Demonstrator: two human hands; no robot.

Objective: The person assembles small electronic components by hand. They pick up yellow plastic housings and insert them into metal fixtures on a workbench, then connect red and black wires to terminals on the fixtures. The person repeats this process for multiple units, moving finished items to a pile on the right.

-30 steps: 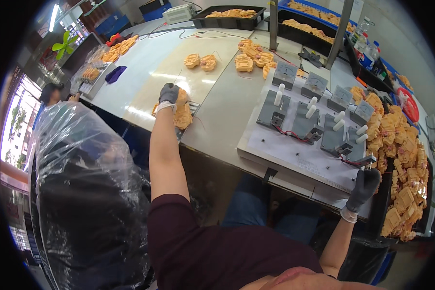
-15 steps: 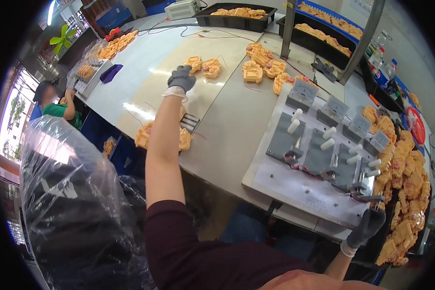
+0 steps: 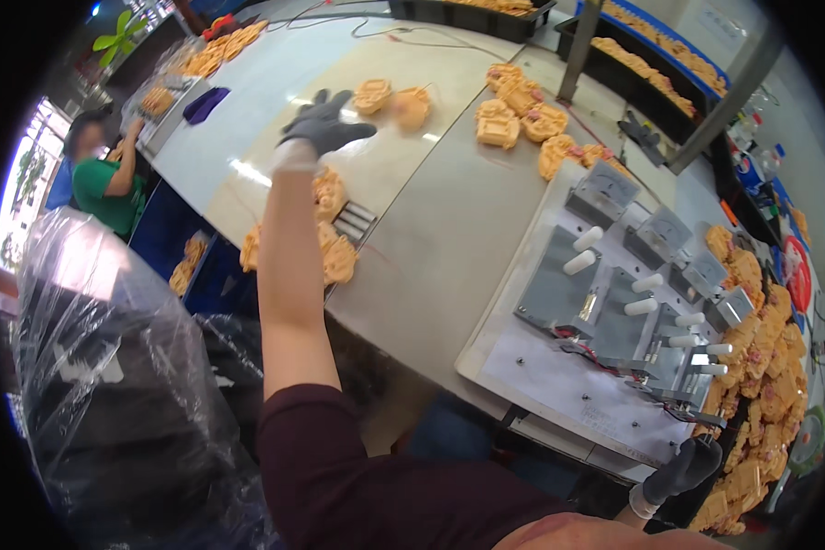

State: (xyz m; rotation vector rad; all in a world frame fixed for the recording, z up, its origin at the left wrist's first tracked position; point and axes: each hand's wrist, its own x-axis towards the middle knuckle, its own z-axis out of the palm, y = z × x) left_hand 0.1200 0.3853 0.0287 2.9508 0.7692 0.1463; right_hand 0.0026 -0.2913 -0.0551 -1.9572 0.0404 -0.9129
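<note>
My left hand point(image 3: 321, 124), in a grey glove, reaches over the table with fingers spread and nothing in them. Just beyond it lie two orange moulded plastic parts: one sharp point(image 3: 372, 95), the other motion-blurred point(image 3: 412, 107). Under and beside my left forearm sits a cluster of similar orange parts point(image 3: 337, 258), next to a small slotted metal piece point(image 3: 354, 223). My right hand point(image 3: 683, 467), also gloved, is curled at the front right corner of a white fixture board point(image 3: 550, 380), close to a dark lever end. What its fingers hold, if anything, is hidden.
The board carries analog meters point(image 3: 605, 188), grey plates and white pegs point(image 3: 582, 252). A heap of orange parts point(image 3: 761, 385) lies right of it. Another group point(image 3: 522, 110) sits behind. Black trays point(image 3: 623, 69) line the back. A person in green point(image 3: 105, 188) sits at far left.
My left hand has opened its fingers wide and drawn back left from the two orange parts, one of which now looks blurred. My right hand stays by the board's corner. The whole view has shifted.
</note>
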